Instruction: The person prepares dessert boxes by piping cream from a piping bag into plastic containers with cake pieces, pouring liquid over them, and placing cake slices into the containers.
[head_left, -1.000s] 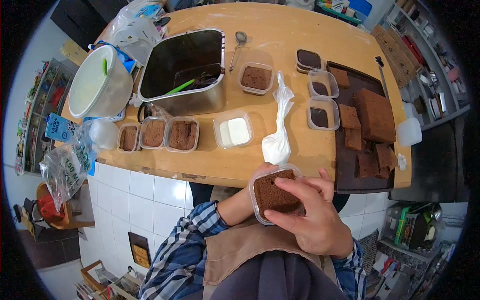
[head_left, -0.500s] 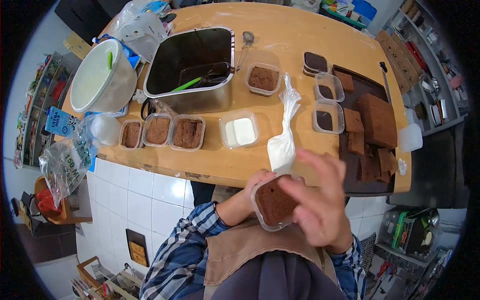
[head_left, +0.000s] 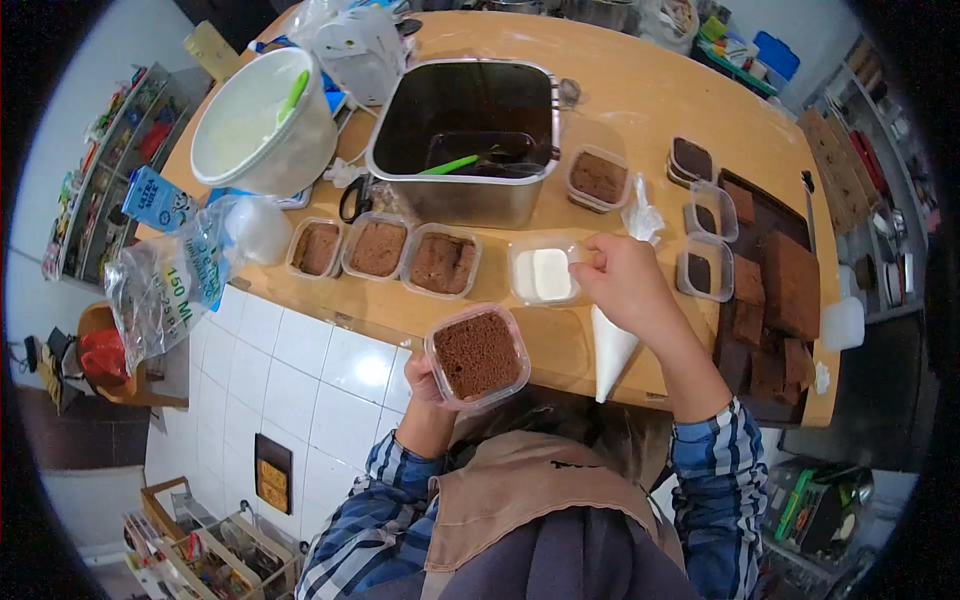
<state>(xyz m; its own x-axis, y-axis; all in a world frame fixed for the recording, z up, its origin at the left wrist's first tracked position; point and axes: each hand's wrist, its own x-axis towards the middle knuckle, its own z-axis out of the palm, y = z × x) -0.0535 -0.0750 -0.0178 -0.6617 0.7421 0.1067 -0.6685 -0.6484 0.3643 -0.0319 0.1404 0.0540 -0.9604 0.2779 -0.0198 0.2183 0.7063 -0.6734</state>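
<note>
My left hand (head_left: 425, 385) grips a clear square plastic container (head_left: 522, 372) with brown sponge cake (head_left: 478, 357) inside, held tilted up just off the table's front edge. My right hand (head_left: 630, 285) reaches over the table, its thumb and fingers pinching the right rim of another clear container (head_left: 520, 275). White cream (head_left: 546, 275) fills that one. Under my right wrist lies a white piping bag (head_left: 612, 350), its tip toward me and its twisted end beyond my hand. In a row to the left stand containers of brown cake (head_left: 443, 262).
A deep metal pan (head_left: 465, 195) with dark chocolate stands behind the row, beside a white cream bowl (head_left: 265, 150). On the right, a dark tray (head_left: 735, 340) carries cake blocks (head_left: 790, 285); chocolate-topped containers (head_left: 706, 268) sit next to it. A plastic bag (head_left: 150, 300) hangs at the left edge.
My right hand has left the cake container and gone to the cream container's rim. My left hand has carried the cake container leftward. The whole view has shifted.
</note>
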